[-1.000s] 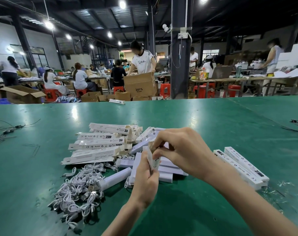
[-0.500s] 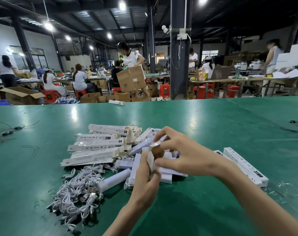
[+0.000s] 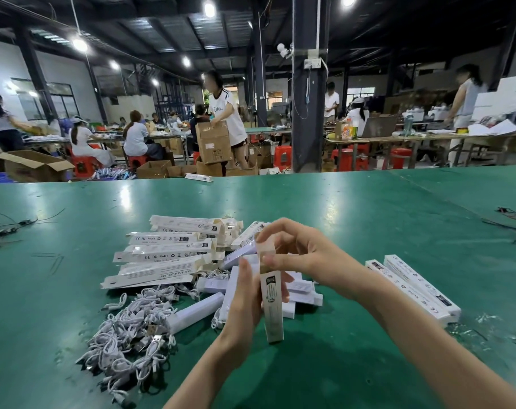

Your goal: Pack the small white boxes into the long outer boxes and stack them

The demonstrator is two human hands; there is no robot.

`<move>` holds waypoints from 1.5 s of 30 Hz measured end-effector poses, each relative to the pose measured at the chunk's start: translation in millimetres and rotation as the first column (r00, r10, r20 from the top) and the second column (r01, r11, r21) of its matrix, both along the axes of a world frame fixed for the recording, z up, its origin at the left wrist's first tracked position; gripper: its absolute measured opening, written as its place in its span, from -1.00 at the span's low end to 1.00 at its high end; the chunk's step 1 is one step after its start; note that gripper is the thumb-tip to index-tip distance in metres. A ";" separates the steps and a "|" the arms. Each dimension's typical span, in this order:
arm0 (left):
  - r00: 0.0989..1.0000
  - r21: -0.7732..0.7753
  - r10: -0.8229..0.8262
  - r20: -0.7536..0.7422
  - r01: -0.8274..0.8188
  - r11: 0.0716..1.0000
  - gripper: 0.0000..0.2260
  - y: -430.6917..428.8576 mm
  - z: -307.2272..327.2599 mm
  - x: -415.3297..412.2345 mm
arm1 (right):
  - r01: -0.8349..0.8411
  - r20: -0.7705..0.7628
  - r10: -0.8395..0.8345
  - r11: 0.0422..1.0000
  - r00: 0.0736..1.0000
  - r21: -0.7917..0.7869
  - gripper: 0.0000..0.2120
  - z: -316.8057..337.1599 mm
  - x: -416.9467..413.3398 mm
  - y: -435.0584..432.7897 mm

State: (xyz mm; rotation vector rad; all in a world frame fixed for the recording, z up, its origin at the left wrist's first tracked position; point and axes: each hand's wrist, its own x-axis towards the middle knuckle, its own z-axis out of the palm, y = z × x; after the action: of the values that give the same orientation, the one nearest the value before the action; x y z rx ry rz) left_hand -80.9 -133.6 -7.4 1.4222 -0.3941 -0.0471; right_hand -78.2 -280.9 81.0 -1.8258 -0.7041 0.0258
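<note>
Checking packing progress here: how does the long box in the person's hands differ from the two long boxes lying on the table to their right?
The held box is upright; the two boxes at the right lie flat on the green table, side by side. The left hand grips the held box and the right hand pinches its top end; nothing touches the two boxes at the right. All three are long, white, printed cartons.
</note>
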 end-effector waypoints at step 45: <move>0.993 0.021 -0.103 -0.050 0.104 0.994 -0.25 11.5 9.2 10.8 | 0.095 0.176 -0.084 0.994 0.981 -0.052 -0.94 3.4 -0.8 -5.8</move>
State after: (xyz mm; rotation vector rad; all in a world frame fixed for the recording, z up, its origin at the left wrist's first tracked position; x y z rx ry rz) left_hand -70.1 -122.1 1.8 1.4201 -0.4277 -0.1707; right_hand -79.1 -286.6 84.4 -1.9321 -0.7488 -0.1756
